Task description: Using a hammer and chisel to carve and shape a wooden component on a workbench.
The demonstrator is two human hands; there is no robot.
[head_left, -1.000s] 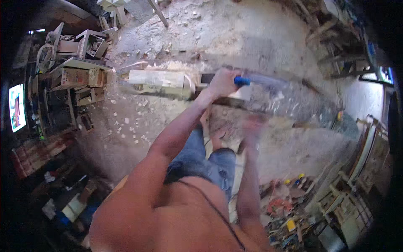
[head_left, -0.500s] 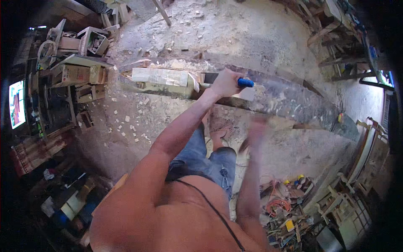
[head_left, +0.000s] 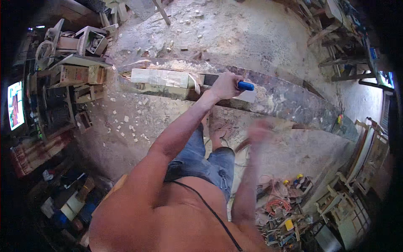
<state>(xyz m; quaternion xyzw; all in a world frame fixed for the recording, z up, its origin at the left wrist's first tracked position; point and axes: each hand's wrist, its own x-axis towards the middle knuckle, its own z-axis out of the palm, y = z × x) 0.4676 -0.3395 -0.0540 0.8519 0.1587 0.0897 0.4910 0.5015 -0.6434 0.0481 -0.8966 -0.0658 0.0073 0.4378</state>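
My left hand (head_left: 226, 85) is closed round a blue-handled tool that looks like a chisel; the butt of its blue handle (head_left: 246, 86) sticks out to the right of my fist. Most of the tool is hidden by the hand. Left of the fist lies a pale wooden piece (head_left: 159, 78) on a long, worn plank bench (head_left: 289, 102), with a curled strip of wood (head_left: 195, 82) at its right end. Another pale flat piece (head_left: 247, 96) shows beneath the hand. My right hand (head_left: 259, 130) hangs nearer my body, smeared by motion, so its fingers cannot be made out.
Wood chips (head_left: 126, 126) litter the floor on both sides of the bench. Shelves with cardboard boxes (head_left: 75, 74) stand at left. A heap of scraps and tools with an orange cord (head_left: 278, 206) lies at lower right. My bare foot (head_left: 221, 130) is beside the bench.
My left hand and the blue handle have shifted very slightly. The right hand stays blurred near the same place, a little lower and to the right.
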